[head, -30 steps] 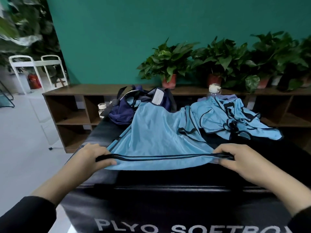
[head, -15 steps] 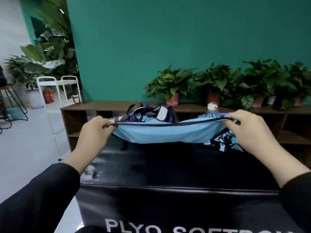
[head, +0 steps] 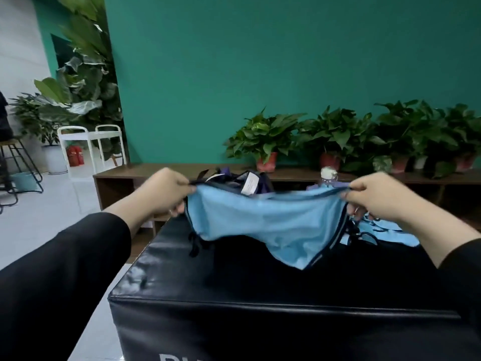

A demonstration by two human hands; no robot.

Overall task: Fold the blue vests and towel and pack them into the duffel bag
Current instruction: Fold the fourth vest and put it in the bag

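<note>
A light blue vest (head: 268, 225) with dark trim hangs in the air above the black padded box (head: 260, 308). My left hand (head: 166, 191) pinches its left top edge and my right hand (head: 374, 196) pinches its right top edge. The cloth sags between them, its lower corner pointing down. Behind the vest the navy duffel bag (head: 250, 181) shows only its top with a white tag. More blue cloth (head: 385, 234) lies crumpled on the box under my right wrist.
A clear bottle with a white cap (head: 328, 175) stands behind the vest. A low wooden shelf (head: 125, 178) carries several potted plants (head: 265, 142) along the green wall. A white cart (head: 88, 144) and a stool (head: 15, 173) stand at the left.
Both hands lifted the vest's edge off the box and carried it up and away from me. The vest now hangs lifted instead of lying flat, and the view has tilted upward.
</note>
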